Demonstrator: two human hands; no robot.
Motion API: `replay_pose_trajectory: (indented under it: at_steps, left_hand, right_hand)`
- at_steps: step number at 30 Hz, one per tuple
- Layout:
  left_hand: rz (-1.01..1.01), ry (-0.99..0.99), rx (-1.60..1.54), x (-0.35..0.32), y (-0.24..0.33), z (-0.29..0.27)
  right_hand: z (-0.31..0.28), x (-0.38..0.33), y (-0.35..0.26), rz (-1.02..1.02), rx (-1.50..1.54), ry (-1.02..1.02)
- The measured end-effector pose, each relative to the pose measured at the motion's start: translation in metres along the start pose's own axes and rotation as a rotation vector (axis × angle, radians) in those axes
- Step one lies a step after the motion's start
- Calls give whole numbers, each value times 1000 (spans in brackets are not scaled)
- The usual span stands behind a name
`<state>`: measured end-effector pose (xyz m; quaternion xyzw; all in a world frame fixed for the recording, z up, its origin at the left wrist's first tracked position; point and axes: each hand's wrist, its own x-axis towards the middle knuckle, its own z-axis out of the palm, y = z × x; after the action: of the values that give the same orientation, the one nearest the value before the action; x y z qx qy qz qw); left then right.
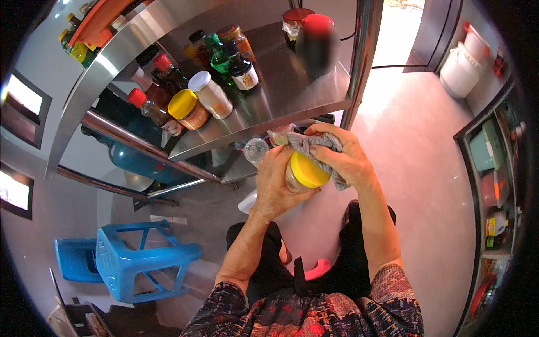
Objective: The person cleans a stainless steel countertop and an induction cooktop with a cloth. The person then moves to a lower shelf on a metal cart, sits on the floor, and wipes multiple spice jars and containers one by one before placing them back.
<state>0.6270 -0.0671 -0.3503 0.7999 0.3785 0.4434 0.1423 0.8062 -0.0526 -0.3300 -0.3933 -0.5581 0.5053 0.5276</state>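
Note:
A jar with a yellow lid [310, 171] is held tilted in front of me, below the steel shelf's edge. My left hand [274, 174] wraps round the jar's body from the left, hiding most of it. In my right hand [343, 154] is a grey cloth [314, 147], bunched under the fingers and pressed against the jar at the lid's upper right. One end of the cloth hangs down past the lid. Just beyond my hands, on a lower level, stand a clear jar [256, 149] and another small container [280, 135], partly covered by my fingers.
The steel shelf [281, 115] carries several bottles, a white-lidded jar [211, 94], a yellow-lidded jar [189, 110] and a red-topped dark container [317, 48]. Blue plastic stools [140, 261] lie at the left. A cabinet [494, 168] lines the right side, and a white container [460, 70] stands far right.

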Motion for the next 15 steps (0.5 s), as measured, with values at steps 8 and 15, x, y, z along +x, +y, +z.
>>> replay_pose_trajectory:
  at_steps: [8,15]
  left_hand:
    - [-155,-57,-99,-12,-4,8]
    - [2,-110,130,-15,-19,8]
  right_hand:
    - [8,-11,-11,-456,-531,-38]
    - [30,-29,-21,-722,-854,-82]
